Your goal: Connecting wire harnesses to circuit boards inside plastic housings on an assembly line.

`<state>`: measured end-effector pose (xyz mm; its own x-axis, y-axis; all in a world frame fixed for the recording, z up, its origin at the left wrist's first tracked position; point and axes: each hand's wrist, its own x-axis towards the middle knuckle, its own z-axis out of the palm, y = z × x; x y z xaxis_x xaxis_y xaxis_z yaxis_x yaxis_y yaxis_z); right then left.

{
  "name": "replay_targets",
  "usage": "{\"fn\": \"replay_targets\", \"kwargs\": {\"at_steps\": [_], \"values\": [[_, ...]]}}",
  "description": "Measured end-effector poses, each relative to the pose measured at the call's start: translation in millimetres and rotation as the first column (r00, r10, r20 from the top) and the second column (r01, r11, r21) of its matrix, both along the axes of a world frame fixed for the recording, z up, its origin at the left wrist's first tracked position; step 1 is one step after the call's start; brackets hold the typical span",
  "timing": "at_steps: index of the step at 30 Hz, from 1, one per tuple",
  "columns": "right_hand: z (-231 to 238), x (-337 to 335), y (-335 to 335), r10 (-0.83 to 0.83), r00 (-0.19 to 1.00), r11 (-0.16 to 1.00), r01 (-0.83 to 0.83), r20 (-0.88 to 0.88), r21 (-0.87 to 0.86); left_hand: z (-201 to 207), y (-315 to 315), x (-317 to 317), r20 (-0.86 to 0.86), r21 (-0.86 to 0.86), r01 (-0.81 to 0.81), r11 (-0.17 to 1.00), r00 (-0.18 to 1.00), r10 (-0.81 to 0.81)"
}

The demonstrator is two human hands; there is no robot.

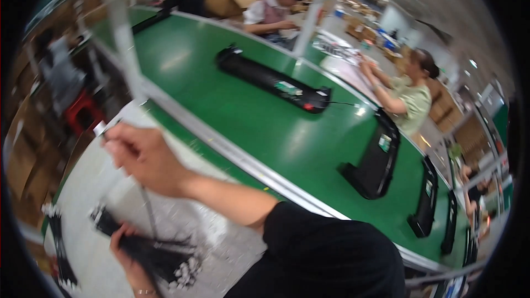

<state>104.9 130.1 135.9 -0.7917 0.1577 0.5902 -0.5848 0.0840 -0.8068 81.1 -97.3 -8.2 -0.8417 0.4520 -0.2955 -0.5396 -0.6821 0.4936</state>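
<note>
My right hand is raised over the white worktable, its fingers pinched on a thin black cable. A white connector on that cable sticks out past the fingertips. The cable hangs down toward a bundle of black cables with white connectors at both ends. My left hand is closed round this bundle, low over the table. Another bundle of black cables lies at the table's left edge.
Beyond the table runs a green conveyor with a pale metal rail. Long black housings with small green boards lie on it, including one housing in the middle. A white post stands at left. People sit along the far side; a red stool is at left.
</note>
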Motion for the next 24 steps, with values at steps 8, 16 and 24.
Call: {"fn": "replay_targets", "kwargs": {"at_steps": [8,16,24], "values": [[21,13,56,-0.234,0.942,0.894,0.111,-0.242,-0.434,10,-20,-14,-0.043,0.023,-0.102,0.995,0.994,0.102],[-21,-15,8,-0.425,0.792,0.623,0.607,-0.438,0.493,5,-10,-24,-0.099,-0.250,-0.121,0.961,0.990,0.099],[-184,-98,-45,-0.282,0.955,0.565,0.240,-0.088,0.790,11,-10,-27,-0.058,-0.237,0.032,0.971,0.997,-0.047]]}}
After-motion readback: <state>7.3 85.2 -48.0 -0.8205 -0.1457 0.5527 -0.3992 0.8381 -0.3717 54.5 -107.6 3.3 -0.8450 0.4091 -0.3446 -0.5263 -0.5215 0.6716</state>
